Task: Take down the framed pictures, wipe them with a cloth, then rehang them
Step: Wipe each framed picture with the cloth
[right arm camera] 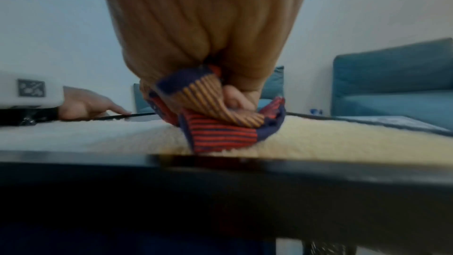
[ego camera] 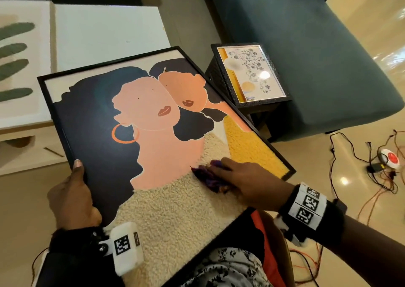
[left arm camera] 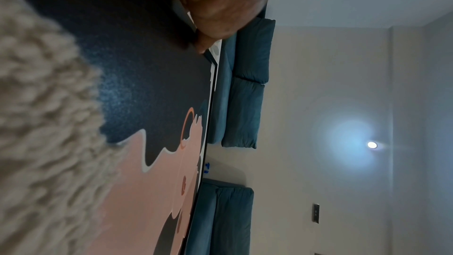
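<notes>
A large black-framed picture (ego camera: 153, 122) of two faces lies tilted across my lap. My left hand (ego camera: 73, 195) grips its left edge, thumb on the front of the frame, and the left wrist view shows the thumb (left arm camera: 215, 16) on the frame (left arm camera: 210, 88). My right hand (ego camera: 234, 177) holds a crumpled purple, red and orange striped cloth (ego camera: 208, 177) pressed onto the beige textured area near the picture's lower right. In the right wrist view the fingers (right arm camera: 232, 94) curl round the cloth (right arm camera: 220, 123) on the picture (right arm camera: 98, 135).
A smaller floral framed picture (ego camera: 251, 76) rests on a dark stool beside a teal sofa (ego camera: 306, 45). A white canvas with green leaves (ego camera: 17, 67) and another white panel (ego camera: 105, 32) lie at the left. Cables and a red-and-white button (ego camera: 390, 157) are on the floor at the right.
</notes>
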